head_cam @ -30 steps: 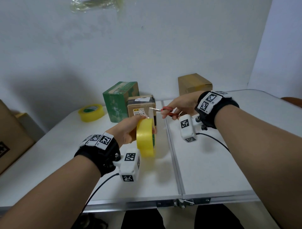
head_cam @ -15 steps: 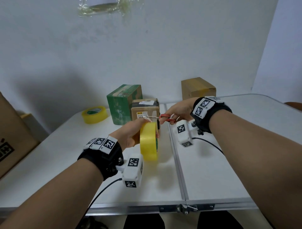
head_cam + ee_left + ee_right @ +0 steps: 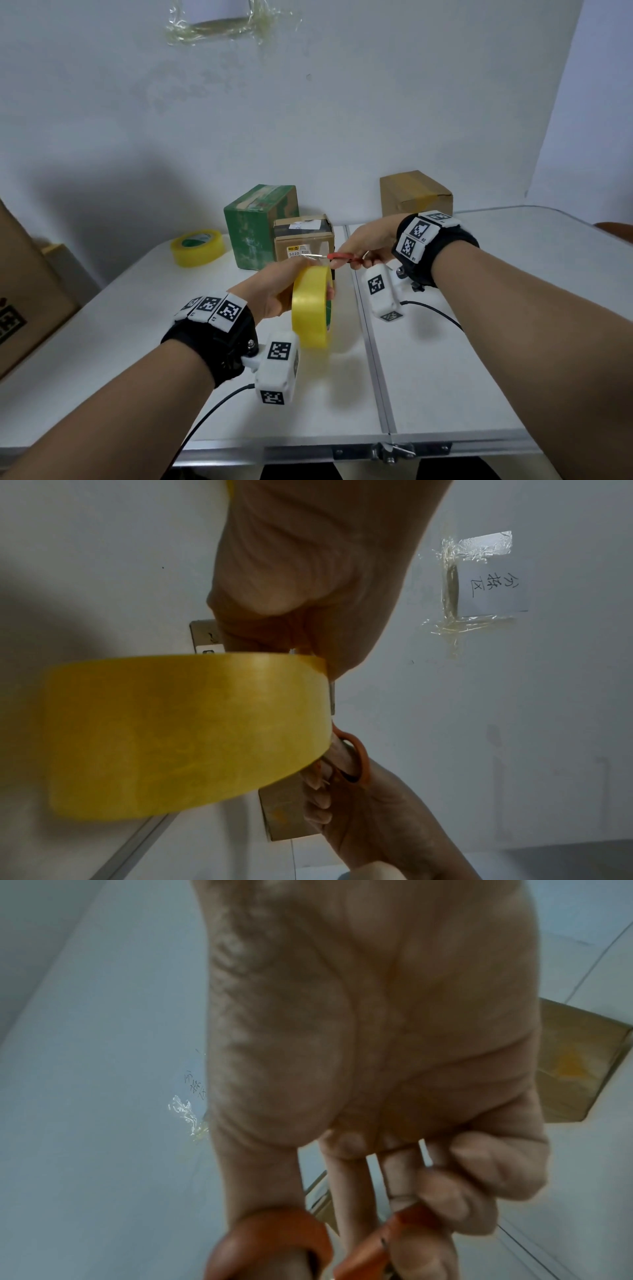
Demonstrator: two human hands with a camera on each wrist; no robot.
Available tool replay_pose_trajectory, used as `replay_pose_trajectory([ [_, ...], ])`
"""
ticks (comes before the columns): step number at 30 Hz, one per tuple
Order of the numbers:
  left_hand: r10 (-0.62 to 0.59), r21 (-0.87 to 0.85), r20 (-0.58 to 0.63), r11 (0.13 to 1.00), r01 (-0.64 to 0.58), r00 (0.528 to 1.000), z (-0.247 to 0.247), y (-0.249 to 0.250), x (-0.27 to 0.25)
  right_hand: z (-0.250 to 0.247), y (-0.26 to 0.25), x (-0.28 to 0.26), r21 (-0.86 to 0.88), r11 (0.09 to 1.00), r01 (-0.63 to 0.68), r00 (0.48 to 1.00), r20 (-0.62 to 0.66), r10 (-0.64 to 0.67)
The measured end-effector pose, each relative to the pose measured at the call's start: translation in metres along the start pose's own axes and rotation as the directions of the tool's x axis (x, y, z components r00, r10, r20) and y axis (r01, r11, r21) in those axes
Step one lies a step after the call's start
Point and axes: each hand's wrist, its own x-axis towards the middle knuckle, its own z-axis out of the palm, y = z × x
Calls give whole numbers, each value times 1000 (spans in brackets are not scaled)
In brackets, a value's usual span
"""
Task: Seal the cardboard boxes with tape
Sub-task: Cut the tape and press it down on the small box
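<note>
Yellow tape roll (image 3: 313, 305) gripped in left-hand fingers (image 3: 329, 291), red scissors (image 3: 344, 260) in right-hand fingers (image 3: 455, 1199), above table (image 3: 445, 377).

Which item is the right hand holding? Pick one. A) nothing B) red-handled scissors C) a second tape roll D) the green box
B: the right hand has its fingers through the red-handled scissors, whose blades point at the yellow tape roll gripped by the left hand.

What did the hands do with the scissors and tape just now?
The right hand brought the scissors closer, their tips now at the top of the yellow tape roll. The left hand holds the roll as before. The boxes stayed put.
</note>
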Motion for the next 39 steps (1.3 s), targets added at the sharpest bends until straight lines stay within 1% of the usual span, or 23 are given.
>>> replay_pose_trajectory([
  [4, 2, 3, -10, 1000, -2, 1000, -1, 0, -1, 2, -2, -10, -56, 997, 49, 998, -27, -50],
  [8, 14, 34, -18, 999, -13, 1000, 1, 0, -2, 4, 2, -17, -50, 990, 130, 988, -78, -133],
  [10, 13, 35, -5, 999, -12, 1000, 1, 0, -1, 8, 4, -15, -11, 992, 129, 987, -93, -129],
  [12, 19, 36, 9, 999, -19, 1000, 1, 0, -1, 14, 9, -9, 57, 994, 94, 996, -16, -93],
  [14, 31, 56, 33, 998, -33, 999, 0, 0, -1, 19, 12, -7, 70, 996, 51, 996, 74, -56],
  [17, 46, 99, 34, 994, -50, 998, -7, -2, 1, 24, 15, -15, 31, 1000, -4, 995, 103, 0],
  [18, 52, 123, 13, 991, -53, 999, -10, -3, 3, 24, 16, -18, 15, 999, -32, 994, 109, 31],
  [19, 55, 159, -16, 986, -52, 998, -14, -3, 4, 25, 17, -23, -37, 997, -69, 991, 109, 73],
  [21, 82, 272, -58, 960, -64, 995, -22, 1, 3, 27, 20, -29, -203, 971, -125, 983, 104, 148],
  [23, 111, 366, -47, 927, -86, 993, -29, 6, 0, 30, 24, -30, -358, 913, -195, 976, 23, 218],
  [24, 157, 507, -51, 855, -110, 986, -32, 7, -2, 32, 27, -31, -412, 883, -225, 971, -20, 238],
  [25, 232, 708, -56, 695, -125, 971, -38, 6, -1, 33, 30, -30, -448, 855, -262, 963, -69, 260],
  [26, 301, 885, -45, 455, -102, 952, -43, 4, -1, 32, 37, -25, -470, 836, -285, 958, -118, 261],
  [27, 358, 977, -26, 205, -51, 933, -48, 0, 0, 34, 42, -22, -472, 827, -306, 952, -155, 263],
  [28, 374, 1000, -29, 18, 24, 927, -54, -6, 2, 34, 49, -14, -448, 838, -311, 950, -180, 256],
  [29, 379, 991, -50, -98, 94, 924, -61, -13, 4, 35, 53, -11, -413, 854, -316, 946, -207, 250],
  [30, 375, 972, -79, -177, 155, 924, -67, -21, 6, 37, 58, -8, -378, 870, -315, 942, -234, 239],
  [31, 366, 957, -97, -220, 188, 925, -76, -27, 10, 39, 60, -8, -351, 885, -307, 938, -270, 218],
  [34, 306, 966, -99, -201, 166, 947, -93, -37, 19, 45, 62, -11, -291, 926, -239, 924, -362, 125],
  [36, 238, 964, -78, -228, 134, 968, -96, -39, 24, 45, 60, -11, -289, 923, -253, 926, -349, 145],
  [37, 232, 962, -79, -237, 135, 969, -96, -40, 26, 45, 61, -8, -313, 908, -277, 926, -340, 166],
  [38, 254, 960, -84, -239, 147, 964, -95, -40, 25, 44, 62, -5, -348, 889, -298, 925, -335, 179],
  [39, 302, 956, -87, -244, 165, 949, -95, -40, 26, 46, 61, -6, -374, 875, -306, 926, -329, 183],
])
